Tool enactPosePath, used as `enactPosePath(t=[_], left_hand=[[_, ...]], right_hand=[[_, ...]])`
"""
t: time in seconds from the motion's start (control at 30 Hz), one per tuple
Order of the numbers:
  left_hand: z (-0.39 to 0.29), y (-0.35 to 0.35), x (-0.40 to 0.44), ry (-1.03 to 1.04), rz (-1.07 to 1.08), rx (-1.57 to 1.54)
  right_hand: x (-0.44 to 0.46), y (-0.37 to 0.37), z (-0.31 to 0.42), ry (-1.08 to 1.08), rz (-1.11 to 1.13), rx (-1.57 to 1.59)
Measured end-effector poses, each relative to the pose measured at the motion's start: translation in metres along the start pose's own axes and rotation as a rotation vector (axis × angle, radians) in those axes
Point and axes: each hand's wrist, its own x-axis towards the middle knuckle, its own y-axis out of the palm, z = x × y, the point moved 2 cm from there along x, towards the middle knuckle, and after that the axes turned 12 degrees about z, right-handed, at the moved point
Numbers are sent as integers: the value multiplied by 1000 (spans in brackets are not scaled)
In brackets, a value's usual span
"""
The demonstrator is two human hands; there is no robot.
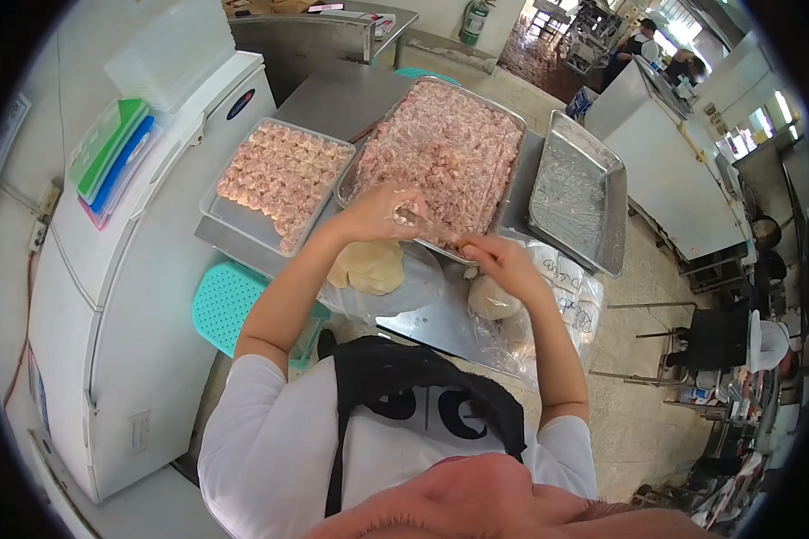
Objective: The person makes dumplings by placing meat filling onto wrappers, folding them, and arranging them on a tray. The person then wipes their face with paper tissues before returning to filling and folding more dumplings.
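Note:
My left hand is cupped at the near edge of a metal tray heaped with raw ground meat. In its curled fingers sits a small dumpling, partly hidden. My right hand grips the handle of a thin spatula, whose blade points toward the left palm. Below the left hand, a stack of round dough wrappers lies on a plastic sheet. Rows of filled dumplings cover most of a clear plastic tray at left.
A metal tray with white residue stands right. Beneath my right forearm are a dough ball and wrapped packs. A white freezer flanks the left, near a turquoise stool. Co-workers stand far back.

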Motion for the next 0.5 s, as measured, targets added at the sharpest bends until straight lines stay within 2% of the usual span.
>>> enactPosePath(t=[0.03, 0.07, 0.13, 0.27, 0.33, 0.37, 0.43, 0.5], left_hand=[[1, 0, -4, -141, 10, 18], [4, 3, -7, -145, 5, 20], [13, 5, -16, -201, -123, 85], [19, -2, -30, -173, 17, -88], [25, -3, -50, -292, -252, 99], [29, -10, -56, -293, -252, 102], [30, -21, -67, -178, -79, -118], [24, -34, -80, -162, -97, -169]], right_hand=[[2, -6, 2, -5, -10, -160], [0, -6, 9, -12, -7, -160], [-4, -7, 37, 87, -140, -397], [11, 17, 41, 29, -167, -407], [17, -2, 62, 145, -113, -442], [20, -3, 74, 143, -114, -441], [25, 3, 96, 47, -157, -300], [41, 28, 103, 53, -123, -299]])
